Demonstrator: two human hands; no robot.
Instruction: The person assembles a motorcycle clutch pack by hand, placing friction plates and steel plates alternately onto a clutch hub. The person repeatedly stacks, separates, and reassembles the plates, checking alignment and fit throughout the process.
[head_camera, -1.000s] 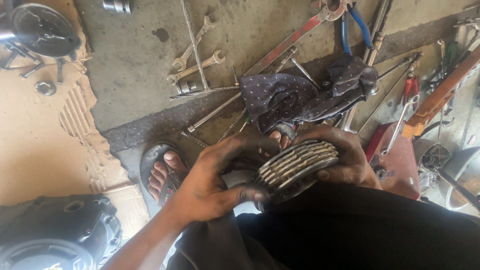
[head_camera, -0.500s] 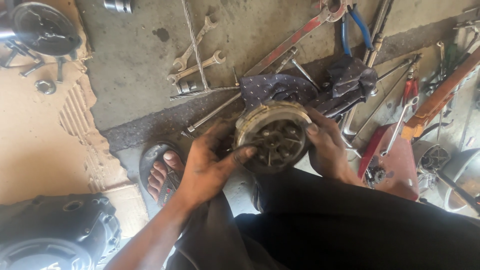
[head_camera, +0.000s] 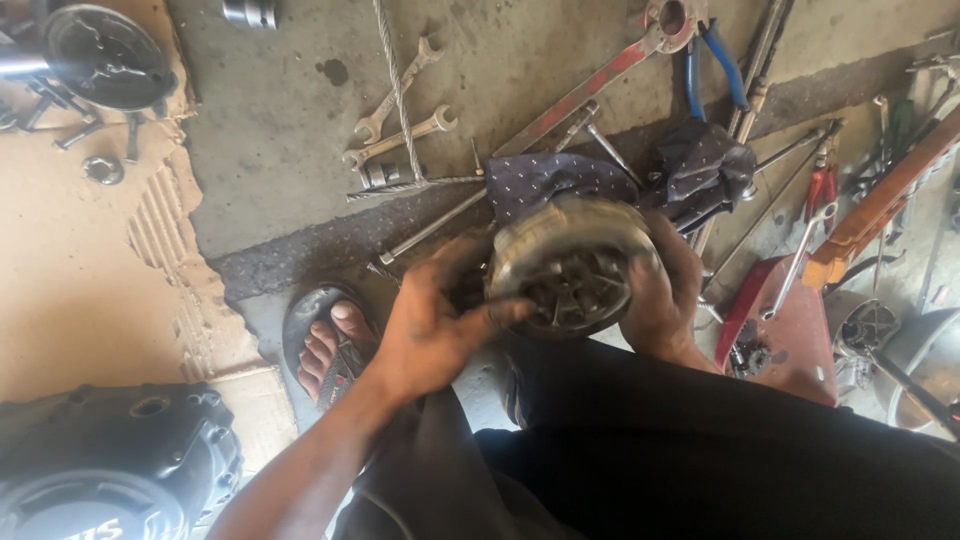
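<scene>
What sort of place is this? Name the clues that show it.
Most likely a motorcycle repair workshop: open-ended spanners lie scattered on the concrete floor, a black engine cover sits nearby, and greasy hands grip a round clutch assembly.

Bare forearms here, no sleeves showing, and no gloves either. The left hand (head_camera: 430, 335) is smeared with dark grease across the back and fingers; the right hand (head_camera: 665, 295) is grimy too. No rings or watch visible. Dark, nearly black trousers (head_camera: 700, 460) fill the lower frame, loose cloth with soft folds. One foot (head_camera: 325, 345) shows, toes bare, in a dark open sandal (head_camera: 345, 375) with a strap.
</scene>
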